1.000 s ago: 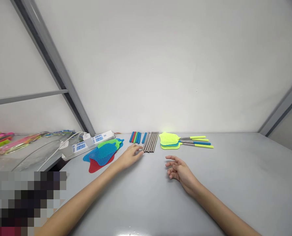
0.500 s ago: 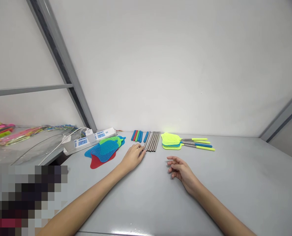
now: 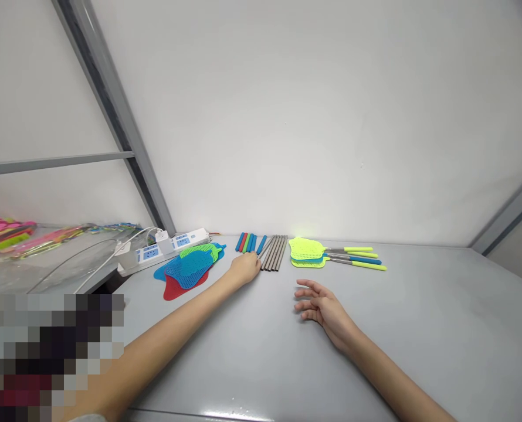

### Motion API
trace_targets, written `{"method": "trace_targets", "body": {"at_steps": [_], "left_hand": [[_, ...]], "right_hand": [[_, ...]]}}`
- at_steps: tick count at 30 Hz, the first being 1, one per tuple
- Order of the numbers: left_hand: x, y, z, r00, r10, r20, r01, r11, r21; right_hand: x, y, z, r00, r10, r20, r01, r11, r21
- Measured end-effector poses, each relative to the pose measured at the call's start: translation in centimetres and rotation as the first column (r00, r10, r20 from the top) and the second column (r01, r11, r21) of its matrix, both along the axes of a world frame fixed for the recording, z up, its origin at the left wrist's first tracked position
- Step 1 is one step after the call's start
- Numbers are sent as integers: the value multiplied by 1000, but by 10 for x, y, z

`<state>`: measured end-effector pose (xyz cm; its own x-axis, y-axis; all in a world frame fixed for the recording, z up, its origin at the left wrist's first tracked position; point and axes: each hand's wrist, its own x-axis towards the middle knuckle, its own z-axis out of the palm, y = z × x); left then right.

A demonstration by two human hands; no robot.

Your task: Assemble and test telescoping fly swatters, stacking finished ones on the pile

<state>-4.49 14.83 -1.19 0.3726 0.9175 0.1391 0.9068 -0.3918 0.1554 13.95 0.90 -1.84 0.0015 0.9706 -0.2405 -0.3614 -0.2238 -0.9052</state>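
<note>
My left hand (image 3: 246,268) is closed around the near end of a slim metal rod (image 3: 266,248), which slants up and away at the left of a row. Beside it, several more metal tubes (image 3: 275,254) lie parallel. A lone blue handle grip (image 3: 261,244) rests close behind my fingers, and several loose grips (image 3: 246,242) in blue, red and green sit just left of it. Nothing is in my right hand (image 3: 320,306), held above the table with fingers apart, nearer to me than the assembled fly swatters (image 3: 307,249) with yellow-green and blue handles.
Loose perforated swatter heads (image 3: 189,269) in blue, green and red overlap on the left of the grey table (image 3: 261,351). Behind them is a white power strip (image 3: 184,240) with plugs and cables. Bagged colourful items (image 3: 54,246) lie on another surface at far left.
My left hand has closed on the leftmost metal rod, and that rod is now tilted away from the others. The fingers of my right hand have spread slightly.
</note>
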Motion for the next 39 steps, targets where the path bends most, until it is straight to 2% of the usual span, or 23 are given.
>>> {"method": "trace_targets", "body": {"at_steps": [3, 8, 12, 15, 20, 22, 26, 29, 32, 36, 39], "left_hand": [[-2, 2, 0, 999, -40, 30, 41, 999, -14], [-13, -6, 1, 986, -42, 162, 44, 999, -8], [-19, -24, 9, 952, -26, 306, 33, 999, -16], [-18, -46, 17, 913, -18, 407, 43, 998, -51], [0, -101, 25, 863, -86, 498, 189, 969, -162], [10, -121, 28, 820, -162, 549, 332, 916, -225], [23, -141, 36, 781, -338, 525, 505, 836, -213], [22, -135, 36, 795, -407, 451, 538, 815, -214], [12, -118, 30, 820, -387, 422, 485, 861, -153], [-11, -89, 24, 876, -252, 410, 305, 950, -67], [-27, -70, 21, 929, -137, 343, 139, 990, 19]], "right_hand": [[-1, -2, 1, 1000, 14, 27, -15, 1000, 15], [-1, -5, 6, 996, 30, 80, -31, 1000, 5], [-2, -6, 11, 995, 37, 88, -34, 999, -28], [-2, -7, 11, 995, 48, 91, -46, 999, -22], [-6, -9, 10, 990, 111, 90, -117, 991, 63], [-8, -10, 12, 989, 131, 75, -139, 985, 102], [-9, -11, 14, 993, 119, 4, -118, 980, 158], [-4, -10, 13, 996, 71, -51, -63, 987, 151], [2, -7, 12, 999, 19, -33, -15, 992, 125], [5, -6, 11, 1000, -4, -16, 5, 997, 73], [4, -6, 11, 1000, 4, -22, -3, 997, 75]]}}
